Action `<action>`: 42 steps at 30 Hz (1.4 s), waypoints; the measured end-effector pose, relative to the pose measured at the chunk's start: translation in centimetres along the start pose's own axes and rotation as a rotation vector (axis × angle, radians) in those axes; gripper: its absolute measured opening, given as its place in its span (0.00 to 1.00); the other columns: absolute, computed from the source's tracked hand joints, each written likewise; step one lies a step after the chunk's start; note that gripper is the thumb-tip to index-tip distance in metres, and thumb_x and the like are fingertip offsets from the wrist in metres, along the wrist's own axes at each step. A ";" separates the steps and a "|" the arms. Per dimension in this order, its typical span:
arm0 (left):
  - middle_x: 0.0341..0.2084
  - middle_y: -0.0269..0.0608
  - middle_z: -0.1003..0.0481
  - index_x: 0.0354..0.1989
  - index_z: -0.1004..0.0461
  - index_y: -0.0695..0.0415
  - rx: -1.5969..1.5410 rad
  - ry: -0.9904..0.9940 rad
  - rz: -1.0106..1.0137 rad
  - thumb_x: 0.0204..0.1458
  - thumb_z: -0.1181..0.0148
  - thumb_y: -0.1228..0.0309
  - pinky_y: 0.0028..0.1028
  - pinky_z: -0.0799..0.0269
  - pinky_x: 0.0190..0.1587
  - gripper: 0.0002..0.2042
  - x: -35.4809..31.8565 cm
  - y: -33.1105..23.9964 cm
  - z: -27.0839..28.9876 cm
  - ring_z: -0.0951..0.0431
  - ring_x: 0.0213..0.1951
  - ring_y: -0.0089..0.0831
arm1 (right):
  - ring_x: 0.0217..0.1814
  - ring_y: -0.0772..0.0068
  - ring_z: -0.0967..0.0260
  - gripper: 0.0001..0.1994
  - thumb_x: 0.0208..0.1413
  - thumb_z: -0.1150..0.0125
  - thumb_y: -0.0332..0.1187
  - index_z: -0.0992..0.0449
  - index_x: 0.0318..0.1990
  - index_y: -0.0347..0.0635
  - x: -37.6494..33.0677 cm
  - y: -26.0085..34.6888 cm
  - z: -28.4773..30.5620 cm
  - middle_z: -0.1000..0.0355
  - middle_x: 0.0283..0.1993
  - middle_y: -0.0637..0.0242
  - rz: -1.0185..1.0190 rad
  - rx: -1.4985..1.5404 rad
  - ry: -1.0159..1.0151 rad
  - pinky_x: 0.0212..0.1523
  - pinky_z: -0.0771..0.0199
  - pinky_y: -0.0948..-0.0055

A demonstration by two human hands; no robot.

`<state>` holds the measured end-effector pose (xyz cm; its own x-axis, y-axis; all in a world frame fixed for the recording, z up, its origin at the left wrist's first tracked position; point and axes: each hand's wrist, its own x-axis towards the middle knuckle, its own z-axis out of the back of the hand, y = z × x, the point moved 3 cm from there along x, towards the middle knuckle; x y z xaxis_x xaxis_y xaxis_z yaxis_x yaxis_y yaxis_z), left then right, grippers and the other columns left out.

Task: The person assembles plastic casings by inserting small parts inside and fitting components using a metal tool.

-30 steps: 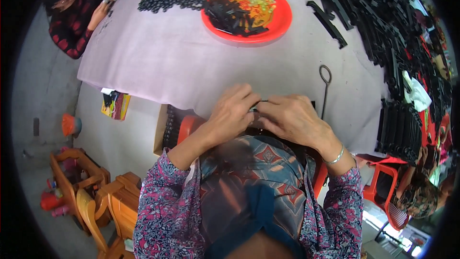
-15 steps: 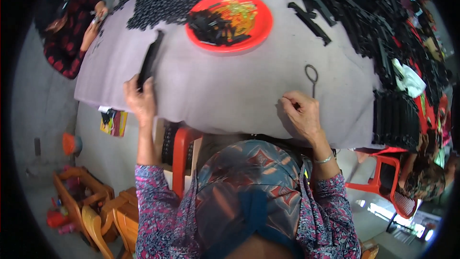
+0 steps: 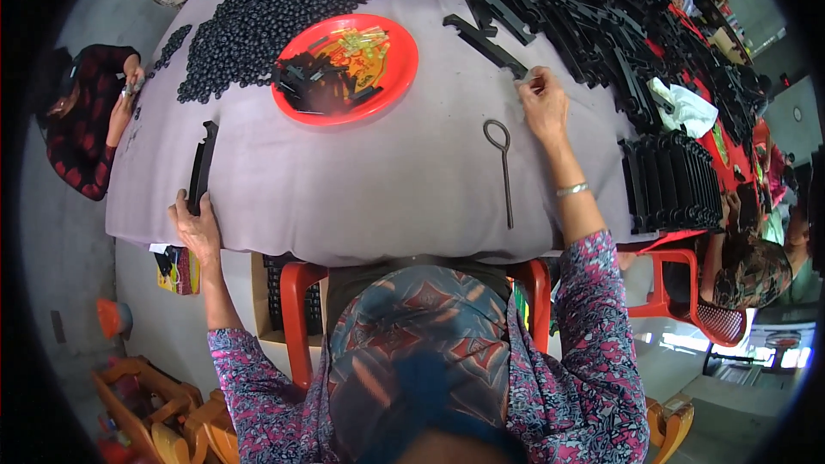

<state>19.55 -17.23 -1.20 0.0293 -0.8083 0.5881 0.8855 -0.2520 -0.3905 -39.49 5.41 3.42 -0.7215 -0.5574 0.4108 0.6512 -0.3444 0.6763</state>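
My left hand (image 3: 198,228), at the table's near left, grips the lower end of a long, narrow black plastic part (image 3: 202,165) with notched edges. The part points away from me. Farther off on the right, my right hand (image 3: 545,105) has its fingers closed at the near end of a similar black part (image 3: 485,45), which lies on the cloth. The fingertips partly hide that end. Between my hands and closer to the right one lies a dark metal rod with a loop (image 3: 507,174), touched by neither hand.
A red plate (image 3: 391,101) holds short black pieces and pale strips. Behind it spreads a heap of small black round pieces (image 3: 266,13). Long black parts pile up (image 3: 593,26) at the far right, with a stacked row (image 3: 670,185) below. A co-worker (image 3: 82,129) sits left.
My right hand has left the looped rod and reached forward to the black part's end. My left hand keeps its part, now closer to the table's near edge. The view has shifted.
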 end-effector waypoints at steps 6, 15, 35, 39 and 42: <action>0.49 0.56 0.36 0.61 0.33 0.60 0.053 -0.160 -0.063 0.49 0.30 0.62 0.46 0.34 0.54 0.32 -0.9 -1.7 1.7 0.36 0.54 0.53 | 0.56 0.50 0.32 0.32 0.48 0.30 0.47 0.29 0.58 0.39 4.6 -2.7 -2.6 0.31 0.54 0.52 -0.030 -0.244 0.019 0.56 0.30 0.57; 0.44 0.48 0.31 0.53 0.25 0.58 -0.405 -0.076 -0.267 0.50 0.35 0.78 0.37 0.30 0.51 0.19 -2.5 -10.1 3.2 0.29 0.49 0.42 | 0.39 0.59 0.27 0.17 0.52 0.32 0.45 0.19 0.37 0.39 3.9 -1.9 -4.4 0.25 0.33 0.61 -0.043 -0.148 0.110 0.41 0.27 0.63; 0.55 0.53 0.36 0.67 0.43 0.62 -0.844 0.443 -0.325 0.34 0.22 0.71 0.38 0.34 0.60 0.48 -7.2 -24.3 2.3 0.34 0.59 0.47 | 0.33 0.84 0.40 0.15 0.53 0.33 0.38 0.21 0.39 0.34 -12.2 8.2 1.8 0.32 0.31 0.77 -0.276 0.598 0.893 0.35 0.38 0.81; 0.47 0.46 0.29 0.57 0.31 0.62 -0.928 0.619 -0.383 0.37 0.24 0.74 0.34 0.31 0.55 0.35 -7.9 -24.6 1.2 0.28 0.52 0.40 | 0.36 0.82 0.38 0.15 0.53 0.33 0.38 0.21 0.40 0.34 -12.2 8.3 1.7 0.30 0.32 0.76 -0.233 0.528 0.951 0.38 0.36 0.79; 0.40 0.42 0.25 0.48 0.23 0.63 -0.956 0.703 -0.374 0.38 0.26 0.77 0.31 0.28 0.49 0.24 -8.5 -24.5 0.9 0.24 0.44 0.35 | 0.36 0.82 0.37 0.15 0.54 0.33 0.37 0.21 0.41 0.33 -12.0 8.7 1.7 0.30 0.33 0.76 -0.219 0.500 0.976 0.39 0.35 0.78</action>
<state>-2.03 -3.70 3.99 -0.6673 -0.6387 0.3832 0.0847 -0.5762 -0.8129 -25.50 10.39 5.42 -0.1721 -0.9516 -0.2547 0.2067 -0.2877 0.9352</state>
